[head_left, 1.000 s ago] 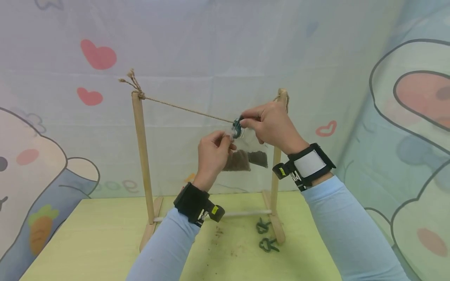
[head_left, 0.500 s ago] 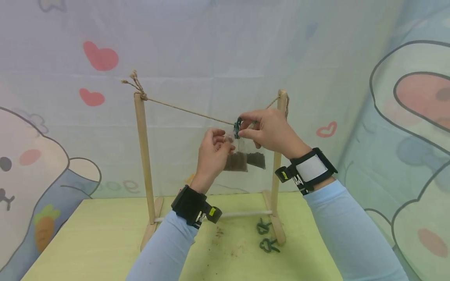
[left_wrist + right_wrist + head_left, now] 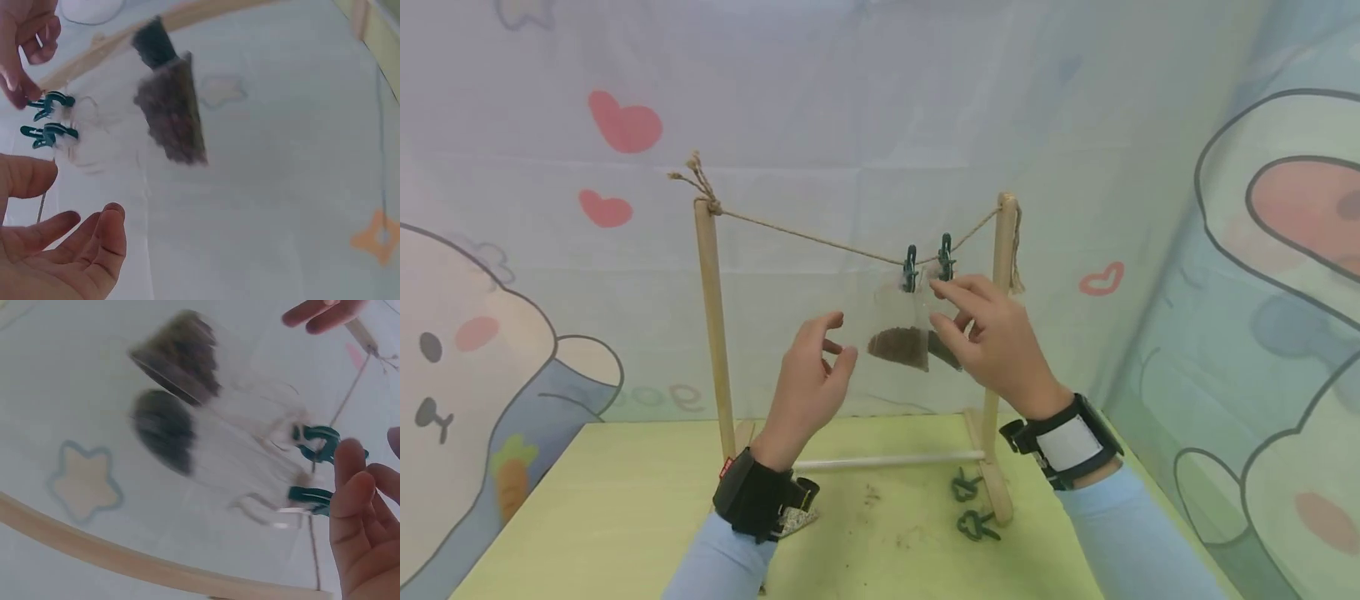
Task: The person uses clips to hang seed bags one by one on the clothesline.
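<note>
Two clear bags hang from a sagging rope (image 3: 812, 236) by dark green clips. The left bag (image 3: 898, 346) has brown granular contents, and its clip (image 3: 910, 268) stands upright on the rope. Beside it, the other bag (image 3: 942, 352) has blackish contents, partly hidden by my right hand (image 3: 1000, 342); its clip (image 3: 946, 254) is also on the rope. That hand holds nothing, with fingers loosely bent just below the right clip. My left hand (image 3: 808, 383) is apart from the bags, on their left, fingers relaxed with nothing between them. In the left wrist view both clips (image 3: 50, 134) show side by side.
A wooden post (image 3: 713, 317) stands at each rope end, joined below by a white rod (image 3: 887, 460). Two more green clips (image 3: 976, 525) lie on the yellow table (image 3: 625, 508) by the right foot. A speckled packet (image 3: 799, 521) shows partly behind the left wrist.
Both hands have let go: the left drew back left and down from the brown-filled bag, the right moved down and right off its clip. That bag now hangs freely from the rope.
</note>
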A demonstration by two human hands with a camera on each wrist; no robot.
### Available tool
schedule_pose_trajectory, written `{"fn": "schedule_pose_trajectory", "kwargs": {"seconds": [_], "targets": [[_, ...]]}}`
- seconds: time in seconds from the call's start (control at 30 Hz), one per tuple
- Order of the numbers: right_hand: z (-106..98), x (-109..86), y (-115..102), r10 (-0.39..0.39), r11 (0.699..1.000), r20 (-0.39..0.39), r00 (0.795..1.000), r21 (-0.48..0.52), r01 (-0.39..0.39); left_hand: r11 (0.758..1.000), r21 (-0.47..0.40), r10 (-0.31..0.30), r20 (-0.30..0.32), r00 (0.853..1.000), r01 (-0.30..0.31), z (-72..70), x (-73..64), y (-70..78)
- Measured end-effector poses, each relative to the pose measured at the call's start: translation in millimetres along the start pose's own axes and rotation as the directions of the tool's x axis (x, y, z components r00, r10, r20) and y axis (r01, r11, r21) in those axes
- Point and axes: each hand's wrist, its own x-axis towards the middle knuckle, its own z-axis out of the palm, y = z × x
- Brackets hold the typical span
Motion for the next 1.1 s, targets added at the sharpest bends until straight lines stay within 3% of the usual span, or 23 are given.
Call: {"fn": "schedule_pose_trajectory", "kwargs": {"seconds": [0.13, 0.3, 0.63, 0.87, 1.1], "targets": [[12.3, -31.8, 1.8, 0.016, 1.000, -0.058, 0.998, 0.021, -0.015, 0.988, 0.143, 0.054, 0.007, 0.999, -0.054, -8.9, -21.8, -9.7], [30.6, -71.1, 5.3, 0.106, 0.994, -0.042, 0.993, 0.032, -0.105, 0.961, 0.265, 0.076, 0.005, 0.997, -0.075, -12.1, -48.0, -24.5], [65.6, -136.3, 5.8, 0.270, 0.962, 0.023, 0.963, 0.028, -0.271, 0.895, 0.436, 0.125, -0.035, 0.992, -0.097, 5.8, -91.1, -49.1], [80.2, -165.2, -1.7, 0.343, 0.939, 0.043, 0.938, -0.004, -0.343, 0.883, 0.469, 0.017, 0.020, 1.000, -0.024, 24.5, -116.0, -57.8], [85.9, -186.3, -7.1, 0.470, 0.881, 0.135, 0.872, -0.014, -0.473, 0.878, 0.477, -0.113, 0.111, 0.987, 0.047, 41.3, -130.5, -68.7]]}}
